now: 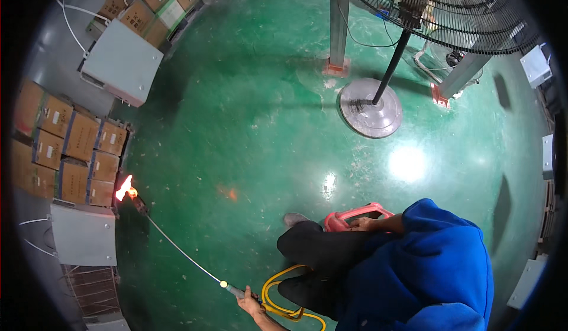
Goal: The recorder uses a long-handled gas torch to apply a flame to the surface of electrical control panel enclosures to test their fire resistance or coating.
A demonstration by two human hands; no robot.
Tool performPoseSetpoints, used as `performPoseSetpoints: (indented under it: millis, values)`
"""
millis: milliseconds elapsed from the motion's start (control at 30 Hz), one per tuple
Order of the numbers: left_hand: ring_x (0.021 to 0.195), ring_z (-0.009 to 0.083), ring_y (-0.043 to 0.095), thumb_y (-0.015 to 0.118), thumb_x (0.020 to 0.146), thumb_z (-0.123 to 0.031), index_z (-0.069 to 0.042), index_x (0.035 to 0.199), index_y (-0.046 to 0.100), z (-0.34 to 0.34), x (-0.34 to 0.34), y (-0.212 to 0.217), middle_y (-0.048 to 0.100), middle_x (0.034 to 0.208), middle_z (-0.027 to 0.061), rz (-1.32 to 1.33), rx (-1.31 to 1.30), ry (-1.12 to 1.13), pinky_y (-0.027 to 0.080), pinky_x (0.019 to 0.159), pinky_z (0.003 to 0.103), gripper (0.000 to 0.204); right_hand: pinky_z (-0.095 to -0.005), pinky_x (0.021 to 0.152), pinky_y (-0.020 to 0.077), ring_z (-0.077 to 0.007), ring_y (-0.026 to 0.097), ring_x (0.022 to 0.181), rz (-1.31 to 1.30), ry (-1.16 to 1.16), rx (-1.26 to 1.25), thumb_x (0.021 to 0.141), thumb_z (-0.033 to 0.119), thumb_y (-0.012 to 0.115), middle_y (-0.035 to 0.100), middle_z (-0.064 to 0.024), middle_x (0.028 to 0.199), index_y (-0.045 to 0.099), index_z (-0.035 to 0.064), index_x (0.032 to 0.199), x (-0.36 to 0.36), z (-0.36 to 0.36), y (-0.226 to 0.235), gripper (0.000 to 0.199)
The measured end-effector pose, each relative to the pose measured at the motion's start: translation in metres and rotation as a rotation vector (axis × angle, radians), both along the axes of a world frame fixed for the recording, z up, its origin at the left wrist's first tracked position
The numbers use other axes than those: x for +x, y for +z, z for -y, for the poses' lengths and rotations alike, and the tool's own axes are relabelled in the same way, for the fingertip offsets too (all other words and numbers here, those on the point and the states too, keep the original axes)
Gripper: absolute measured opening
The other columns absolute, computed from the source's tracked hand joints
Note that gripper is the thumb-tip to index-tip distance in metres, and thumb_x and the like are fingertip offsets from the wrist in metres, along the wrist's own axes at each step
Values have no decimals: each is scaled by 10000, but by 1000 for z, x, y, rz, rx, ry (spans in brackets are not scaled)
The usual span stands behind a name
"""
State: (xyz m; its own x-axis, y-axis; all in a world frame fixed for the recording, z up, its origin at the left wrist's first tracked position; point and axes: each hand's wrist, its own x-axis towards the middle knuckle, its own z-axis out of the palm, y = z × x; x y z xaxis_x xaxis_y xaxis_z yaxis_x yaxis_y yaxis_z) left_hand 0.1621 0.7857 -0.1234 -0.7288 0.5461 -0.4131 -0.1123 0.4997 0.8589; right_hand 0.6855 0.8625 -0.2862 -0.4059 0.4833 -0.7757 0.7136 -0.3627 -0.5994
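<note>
My left hand (251,301), at the lower middle, is closed round the grey handle of a gas torch (183,245). Its long thin metal tube runs up and left to a dark nozzle, where a bright orange-white flame (125,188) burns near the stacked cartons. A yellow hose (267,289) loops beside the handle. My right hand (362,224) reaches into a red ring-shaped guard (337,221), like the collar of a gas cylinder, by my knees. Its fingers are curled there; what they grip is hidden. My blue sleeve and dark trousers cover the lower right.
Brown cartons (83,137) are stacked along the left wall, between grey metal boxes (123,62) with cables. A large black stand fan (438,11) rises at the upper right on a round metal base (371,107), near steel posts (338,29). The floor (248,118) is glossy green.
</note>
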Motion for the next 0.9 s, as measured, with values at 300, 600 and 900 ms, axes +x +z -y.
performPoseSetpoints:
  millis: [300,600,900]
  values:
    - [484,114,408,731,943,-70,-57,984,526,38,34,27,411,636,-23,46,23,314,371,446,318,210,-515,1119,448,-422,604,1280,91,93,82,993,697,448,637,-243,1381,584,139,1464,22,0,18,743]
    - [488,123,451,837,861,-132,-92,948,515,55,41,46,482,661,-14,-71,222,652,389,444,309,335,-459,1032,504,-362,682,1187,-31,-69,180,1052,488,517,710,-251,1255,669,27,1342,68,-4,16,565]
    - [503,147,507,797,916,-123,-109,953,487,24,8,66,533,706,23,-200,618,1016,439,457,317,313,-504,1150,415,-502,459,1379,-242,236,496,861,484,772,402,-360,1499,325,56,1601,-98,-88,142,965]
